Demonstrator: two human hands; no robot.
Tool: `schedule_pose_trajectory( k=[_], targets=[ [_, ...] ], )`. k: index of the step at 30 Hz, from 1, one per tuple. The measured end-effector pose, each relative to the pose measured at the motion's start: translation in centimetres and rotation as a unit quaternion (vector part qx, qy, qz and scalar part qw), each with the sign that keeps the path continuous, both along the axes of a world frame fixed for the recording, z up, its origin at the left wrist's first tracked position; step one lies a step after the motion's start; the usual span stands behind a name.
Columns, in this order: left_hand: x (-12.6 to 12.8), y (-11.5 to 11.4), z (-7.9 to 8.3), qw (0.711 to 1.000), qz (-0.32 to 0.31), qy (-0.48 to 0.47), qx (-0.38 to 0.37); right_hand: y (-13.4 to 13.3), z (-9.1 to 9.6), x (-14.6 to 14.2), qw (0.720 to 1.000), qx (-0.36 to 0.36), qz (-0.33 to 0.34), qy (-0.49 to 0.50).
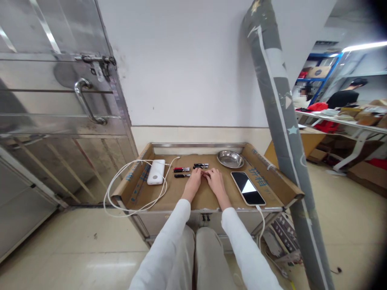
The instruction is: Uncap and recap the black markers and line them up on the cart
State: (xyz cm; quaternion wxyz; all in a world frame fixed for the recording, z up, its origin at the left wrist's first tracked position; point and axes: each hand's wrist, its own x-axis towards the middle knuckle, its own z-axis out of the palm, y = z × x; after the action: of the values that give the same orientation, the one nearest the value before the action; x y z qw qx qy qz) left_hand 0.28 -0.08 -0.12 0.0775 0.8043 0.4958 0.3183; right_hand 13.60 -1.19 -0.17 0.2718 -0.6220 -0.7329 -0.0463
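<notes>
Cardboard-lined bench, both hands at centre. Left hand and right hand palms down, fingers curled, tips meeting; whether pinching anything, cannot tell. Black pens just at 12 o'clock of fingertips. Red-and-black pen at 10. White power bank at 9, steel dish at 1, phone at 3.

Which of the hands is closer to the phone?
Right. The right hand rests just left of the phone; the left hand lies farther left, beside the black pen.
</notes>
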Motion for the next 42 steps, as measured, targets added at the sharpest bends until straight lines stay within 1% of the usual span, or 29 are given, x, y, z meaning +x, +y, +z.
schedule_pose_trajectory(
  k=[5,8,11,13,15,17,18,20,24,26,29,31,33,34,36,38,40,42],
  targets=[
    [0.3,0.6,0.2,0.997,0.015,0.056,0.049,-0.2,0.1,0.3,0.996,0.050,-0.052,0.053],
    [0.7,1.1,0.3,0.995,0.021,0.082,0.058,-0.2,-0.2,0.7,0.991,0.072,-0.058,0.101],
    [0.9,1.1,0.4,0.993,0.027,0.104,0.056,-0.3,-0.3,0.9,0.987,0.077,-0.062,0.127],
    [0.8,0.7,0.5,0.992,0.008,0.115,0.050,-0.4,-0.2,0.9,0.986,0.080,-0.062,0.132],
    [0.6,0.1,0.6,0.992,-0.029,0.115,0.041,-0.4,-0.1,0.8,0.986,0.080,-0.062,0.132],
    [0.3,-0.4,0.6,0.992,-0.063,0.102,0.036,-0.4,0.0,0.8,0.986,0.076,-0.066,0.130],
    [0.2,-0.7,0.6,0.993,-0.068,0.090,0.037,-0.5,0.0,0.8,0.987,0.074,-0.068,0.129],
    [0.0,-1.0,0.5,0.996,-0.044,0.066,0.045,-0.5,0.1,0.8,0.987,0.071,-0.074,0.125],
    [-0.3,-1.5,0.7,0.995,0.046,0.046,0.080,-0.9,0.4,0.5,0.990,0.070,-0.067,0.104],
    [-0.3,-1.6,0.7,0.992,0.065,0.055,0.095,-1.1,0.6,0.3,0.992,0.067,-0.058,0.088],
    [-0.3,-1.6,0.8,0.990,0.071,0.072,0.103,-1.4,1.0,-0.1,0.994,0.065,-0.043,0.078],
    [-0.4,-1.6,0.8,0.989,0.075,0.076,0.104,-1.7,1.2,-0.4,0.994,0.060,-0.004,0.087],
    [-0.5,-1.7,0.9,0.989,0.081,0.071,0.098,-1.9,1.5,-0.6,0.991,0.047,0.068,0.103],
    [-0.6,-1.8,0.9,0.989,0.088,0.069,0.092,-2.0,1.6,-0.8,0.988,0.037,0.104,0.111],
    [-0.7,-2.2,1.1,0.987,0.117,0.072,0.083,-2.1,1.7,-1.0,0.983,0.019,0.142,0.118],
    [-0.8,-2.6,1.2,0.979,0.171,0.083,0.079,-1.9,1.5,-1.1,0.983,0.012,0.138,0.118],
    [-0.9,-3.1,1.1,0.966,0.230,0.093,0.072,-1.5,1.1,-1.0,0.987,0.015,0.119,0.110],
    [-1.0,-3.5,1.1,0.955,0.275,0.093,0.058,-1.0,0.7,-1.0,0.990,0.024,0.101,0.090]
  ],
)
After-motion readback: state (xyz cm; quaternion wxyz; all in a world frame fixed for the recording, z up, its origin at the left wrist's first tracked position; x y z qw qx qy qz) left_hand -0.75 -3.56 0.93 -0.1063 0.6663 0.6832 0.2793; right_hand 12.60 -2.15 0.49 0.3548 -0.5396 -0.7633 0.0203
